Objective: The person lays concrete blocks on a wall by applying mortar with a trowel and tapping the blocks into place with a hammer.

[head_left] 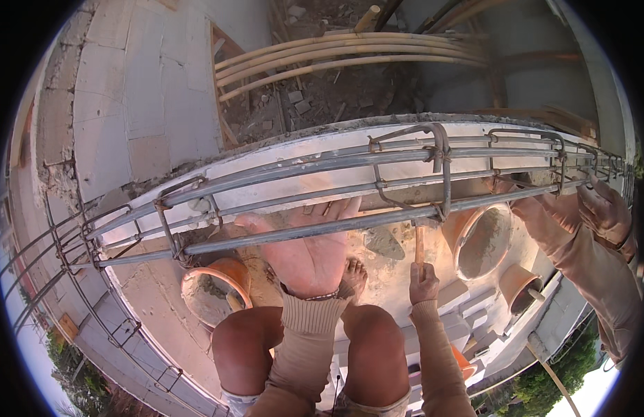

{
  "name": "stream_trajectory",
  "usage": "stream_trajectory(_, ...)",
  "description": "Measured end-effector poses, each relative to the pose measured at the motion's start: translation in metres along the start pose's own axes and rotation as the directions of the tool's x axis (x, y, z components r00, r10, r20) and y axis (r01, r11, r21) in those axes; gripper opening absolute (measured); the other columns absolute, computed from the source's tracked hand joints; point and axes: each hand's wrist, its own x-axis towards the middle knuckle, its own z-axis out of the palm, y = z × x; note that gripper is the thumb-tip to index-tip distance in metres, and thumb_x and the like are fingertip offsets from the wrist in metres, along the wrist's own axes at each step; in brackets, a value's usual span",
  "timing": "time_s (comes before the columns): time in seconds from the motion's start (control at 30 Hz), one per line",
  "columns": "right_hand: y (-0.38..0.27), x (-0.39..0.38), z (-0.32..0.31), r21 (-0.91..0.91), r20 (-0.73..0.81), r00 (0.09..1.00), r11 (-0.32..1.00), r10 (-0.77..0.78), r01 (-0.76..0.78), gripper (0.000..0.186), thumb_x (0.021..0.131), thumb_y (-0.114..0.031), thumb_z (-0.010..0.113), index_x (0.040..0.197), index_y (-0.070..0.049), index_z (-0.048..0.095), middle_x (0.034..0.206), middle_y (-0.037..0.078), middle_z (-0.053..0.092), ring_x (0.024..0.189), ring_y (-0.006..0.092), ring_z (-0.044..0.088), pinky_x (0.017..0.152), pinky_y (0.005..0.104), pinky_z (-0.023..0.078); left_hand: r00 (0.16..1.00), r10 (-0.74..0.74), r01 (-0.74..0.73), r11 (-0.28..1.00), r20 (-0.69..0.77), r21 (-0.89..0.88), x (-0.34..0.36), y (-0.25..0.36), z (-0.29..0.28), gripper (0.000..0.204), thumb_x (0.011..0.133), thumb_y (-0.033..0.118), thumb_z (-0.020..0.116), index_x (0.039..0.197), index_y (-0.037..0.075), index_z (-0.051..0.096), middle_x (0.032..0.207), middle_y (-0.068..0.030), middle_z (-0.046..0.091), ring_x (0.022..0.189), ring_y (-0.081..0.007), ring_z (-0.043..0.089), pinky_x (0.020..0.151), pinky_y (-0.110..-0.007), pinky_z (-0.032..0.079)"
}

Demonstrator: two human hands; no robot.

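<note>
Grey steel bars (336, 161), tied into a long cage with bent stirrups, cross right in front of the person, and the two hands sit well apart on the near side of it. Below the nearest bar, the left hand (309, 267) lies palm up, flat and loose, thumb out to the left and fingers pointing away; it holds nothing I can see. Its forearm, in a tan ribbed sleeve (311, 318), comes up between two bent, bare knees. Over to the right, the right hand (424, 283) is wrapped round the handle of a wooden-handled tool (419, 249), back of the hand upward, forearm reaching straight forward. The tool stands out ahead of that fist, between the left palm and a large orange bucket (483, 242).

That same bar cuts across the left fingers, so I can't tell whether they touch it. It also covers the tool's far end, leaving its shape unclear. One bare foot (354, 273) shows just beside the left wrist, while the other is mostly covered. At the far right, a co-worker's hand (605, 212) is near the cage, its grip hard to make out; the body is cut off by the dark rim.
</note>
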Motion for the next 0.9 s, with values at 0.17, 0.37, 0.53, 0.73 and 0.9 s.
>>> stream_trajectory(0.17, 0.034, 0.059, 0.057, -0.033, -0.140, 0.956, 0.966, -0.259, 0.257, 0.028, 0.095, -0.030, 0.067, 0.097, -0.004, 0.060, 0.073, 0.022, 0.067, 0.066, 0.0410, 0.067, 0.060, 0.0476, 0.053, 0.970, 0.013, -0.019, 1.000, -0.244, -0.023, -0.003, 0.004, -0.031, 0.148, 0.066, 0.077, 0.075, 0.157, 0.006, -0.018, 0.164, -0.0201, -0.021, 0.154, -0.0366, -0.011, 0.123, -0.061, 0.003)
stream_trajectory(0.37, 0.032, 0.087, 0.099, -0.042, -0.323, 0.865, 0.919, -0.384, 0.392, 0.024, 0.095, -0.027, 0.067, 0.099, -0.004, 0.058, 0.072, 0.020, 0.067, 0.064, 0.0396, 0.067, 0.057, 0.0460, 0.053, 0.997, 0.003, 0.010, 0.985, -0.071, 0.173, 0.007, 0.014, -0.052, 0.156, 0.062, 0.075, 0.080, 0.154, -0.002, -0.019, 0.164, -0.0209, -0.014, 0.153, -0.0378, -0.011, 0.124, -0.055, 0.003)
stream_trajectory(0.53, 0.038, 0.087, 0.107, -0.074, -0.394, 0.829, 0.912, -0.398, 0.403, 0.023, 0.096, -0.027, 0.066, 0.098, -0.005, 0.058, 0.071, 0.016, 0.067, 0.062, 0.0354, 0.068, 0.056, 0.0429, 0.053, 0.995, -0.021, -0.005, 0.966, 0.098, 0.259, 0.014, 0.032, -0.071, 0.153, 0.065, 0.071, 0.082, 0.154, -0.005, -0.017, 0.165, -0.0192, -0.009, 0.153, -0.0368, -0.008, 0.125, -0.054, 0.003)
stream_trajectory(0.73, 0.077, 0.087, 0.111, -0.115, -0.394, 0.829, 0.916, -0.397, 0.385, 0.028, 0.098, -0.034, 0.063, 0.100, -0.006, 0.060, 0.076, 0.015, 0.069, 0.066, 0.0385, 0.068, 0.058, 0.0452, 0.053, 0.999, -0.035, 0.039, 0.969, -0.021, 0.245, 0.015, 0.041, -0.080, 0.157, 0.065, 0.074, 0.079, 0.150, -0.010, -0.023, 0.162, -0.0287, -0.014, 0.152, -0.0386, -0.013, 0.125, -0.052, 0.002)
stream_trajectory(0.9, 0.086, 0.095, 0.116, -0.269, -0.306, 0.867, 0.909, -0.394, 0.318, 0.035, 0.093, -0.040, 0.066, 0.098, -0.005, 0.063, 0.088, 0.019, 0.068, 0.078, 0.0407, 0.067, 0.067, 0.0498, 0.054, 1.000, -0.003, 0.010, 0.948, -0.025, 0.317, 0.015, 0.041, -0.080, 0.157, 0.065, 0.080, 0.074, 0.149, -0.011, -0.023, 0.161, -0.0312, -0.015, 0.152, -0.0421, -0.013, 0.124, -0.053, 0.003)
